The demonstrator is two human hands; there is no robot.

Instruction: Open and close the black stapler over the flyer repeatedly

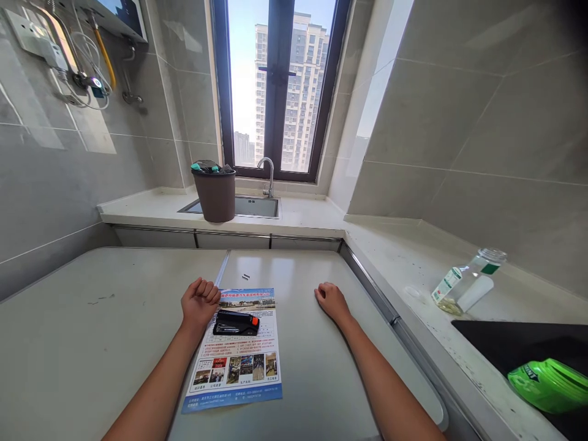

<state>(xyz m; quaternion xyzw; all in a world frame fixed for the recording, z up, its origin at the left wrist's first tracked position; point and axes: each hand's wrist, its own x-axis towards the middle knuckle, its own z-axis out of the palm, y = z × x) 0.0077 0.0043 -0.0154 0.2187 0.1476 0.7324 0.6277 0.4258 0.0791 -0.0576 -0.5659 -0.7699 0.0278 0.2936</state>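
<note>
A printed flyer (239, 361) with a blue border and small photos lies flat on the grey table (92, 331) in front of me. A black stapler (236, 323) with an orange tip rests across the flyer's upper half. My left hand (199, 302) is curled into a loose fist at the flyer's top left corner, just left of the stapler, with nothing visible in it. My right hand (331, 301) rests on the bare table to the right of the flyer, fingers curled under, apart from the paper.
Two small staples (245, 276) lie on the table beyond the flyer. A brown bin (214, 193) stands by the sink (255, 207) and tap (268, 176) under the window. On the right counter are a tipped clear bottle (466, 282), a black hob (528, 346) and a green object (549, 384).
</note>
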